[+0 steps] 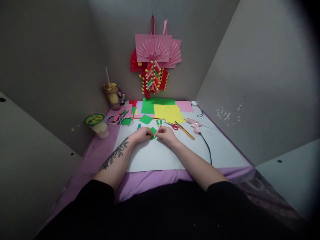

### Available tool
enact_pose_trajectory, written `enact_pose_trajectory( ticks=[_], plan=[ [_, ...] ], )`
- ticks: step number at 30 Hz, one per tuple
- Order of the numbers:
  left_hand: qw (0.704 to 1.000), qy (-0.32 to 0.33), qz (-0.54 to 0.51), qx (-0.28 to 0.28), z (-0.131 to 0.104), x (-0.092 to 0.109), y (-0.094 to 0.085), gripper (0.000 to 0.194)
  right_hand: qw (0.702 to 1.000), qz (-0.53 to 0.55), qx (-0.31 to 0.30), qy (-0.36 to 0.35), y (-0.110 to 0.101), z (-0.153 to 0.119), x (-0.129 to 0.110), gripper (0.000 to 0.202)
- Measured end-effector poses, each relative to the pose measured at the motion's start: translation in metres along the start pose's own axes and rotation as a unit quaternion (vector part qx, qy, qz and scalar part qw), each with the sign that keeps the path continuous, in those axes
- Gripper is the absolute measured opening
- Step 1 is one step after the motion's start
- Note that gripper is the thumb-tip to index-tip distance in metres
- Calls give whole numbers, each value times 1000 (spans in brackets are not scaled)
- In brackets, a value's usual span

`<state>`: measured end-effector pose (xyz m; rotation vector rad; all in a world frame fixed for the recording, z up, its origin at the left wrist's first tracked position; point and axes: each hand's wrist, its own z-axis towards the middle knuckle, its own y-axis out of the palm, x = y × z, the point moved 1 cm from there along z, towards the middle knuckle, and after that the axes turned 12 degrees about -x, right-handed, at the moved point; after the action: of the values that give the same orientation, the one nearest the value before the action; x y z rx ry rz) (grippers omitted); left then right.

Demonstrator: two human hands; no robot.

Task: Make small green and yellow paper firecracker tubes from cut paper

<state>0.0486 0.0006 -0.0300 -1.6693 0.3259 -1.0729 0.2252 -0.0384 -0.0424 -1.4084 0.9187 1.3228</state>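
Our L hand [145,134] & R hand [166,135] both pinch the small green paper [153,130] btwn them, over the white sheet [155,156]; we're prob. mid-fold or mid-roll, so next move needs steady, even pressure.

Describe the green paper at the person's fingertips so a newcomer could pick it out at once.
Find the large white sheet on the purple cloth, then the left hand and right hand nearly meeting over it. The small green paper is between them. Unlike the green square lying untouched just beyond, it is partly hidden by the hands.
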Motion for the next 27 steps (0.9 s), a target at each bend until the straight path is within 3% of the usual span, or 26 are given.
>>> enact_pose_trajectory(
  ticks=[3, 8, 27],
  plan=[
    [1000, -17, 4, -6, 2, -4, 1, 21, 999, -47, 19, -16, 7, 1, 5, 17],
    [999, -30, -8, -12, 4, -8, 3, 22, 994, -89, 54, 25, 13, 2, 13, 13],
    [997, -40, -50, -37, 2, -3, 0, 21, 984, -161, 67, 41, 18, -1, 14, 11]
  ],
)
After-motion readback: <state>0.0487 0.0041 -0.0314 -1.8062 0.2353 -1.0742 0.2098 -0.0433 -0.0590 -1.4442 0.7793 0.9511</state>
